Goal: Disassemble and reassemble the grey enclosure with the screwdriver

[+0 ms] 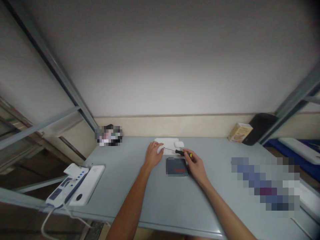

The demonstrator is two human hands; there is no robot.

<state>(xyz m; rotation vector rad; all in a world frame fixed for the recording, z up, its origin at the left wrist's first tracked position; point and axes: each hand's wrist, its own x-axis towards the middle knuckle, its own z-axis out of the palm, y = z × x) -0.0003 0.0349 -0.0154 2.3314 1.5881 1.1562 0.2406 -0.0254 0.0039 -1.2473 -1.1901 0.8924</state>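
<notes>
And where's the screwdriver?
Just right of centre in the head view, the screwdriver is in the right hand, beyond the dark case, tip toward the left hand.

A smooth blue-grey counter (120, 203) carries everything, its back edge meeting the wall. In the middle, near that back edge, a white sheet (167, 141) lies flat, and a dark flat case (176, 166) with red lettering lies just in front of it. Along the left edge sits a white and blue power strip (76, 181), with a long white block (87, 185) right beside it. At the back right stand a yellow box (240, 132) and a black panel (261, 128), the panel tilted. Blurred items occupy the back left corner and the right side.
</notes>
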